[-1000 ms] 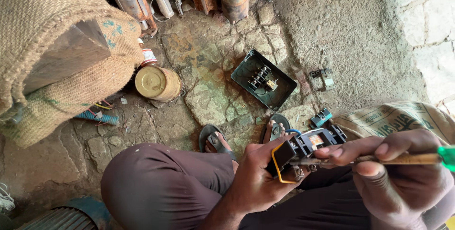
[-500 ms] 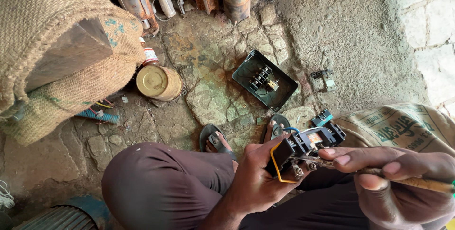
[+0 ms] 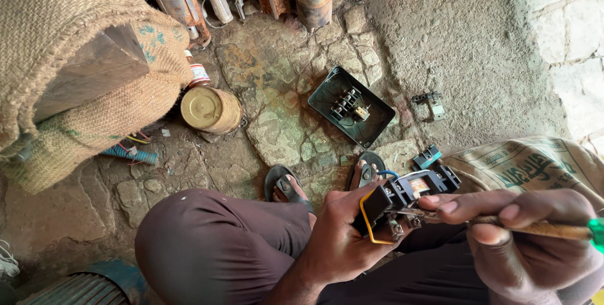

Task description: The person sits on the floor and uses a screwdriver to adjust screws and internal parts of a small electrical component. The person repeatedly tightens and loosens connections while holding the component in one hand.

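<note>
Dark maroon-brown trousers [image 3: 207, 242]; black open sandals [image 3: 286, 187]; bare hands, bare forearms, no sleeves.

Near the lower middle of the frame, my left hand [image 3: 340, 242] is gripping a black plastic switch block [image 3: 402, 198] looped with a yellow wire [image 3: 365, 220] and a blue one [image 3: 388, 173]. My right hand [image 3: 528, 242] is holding a screwdriver with a brownish shaft and green handle [image 3: 566, 229]. At centre, a black rectangular cover [image 3: 352, 107] is lying on mottled grey-green stone floor [image 3: 277, 122]. At left, a round yellow tin [image 3: 211, 110] is sitting beside tan burlap sacking [image 3: 75, 60] showing faded blue-green marks.
</note>
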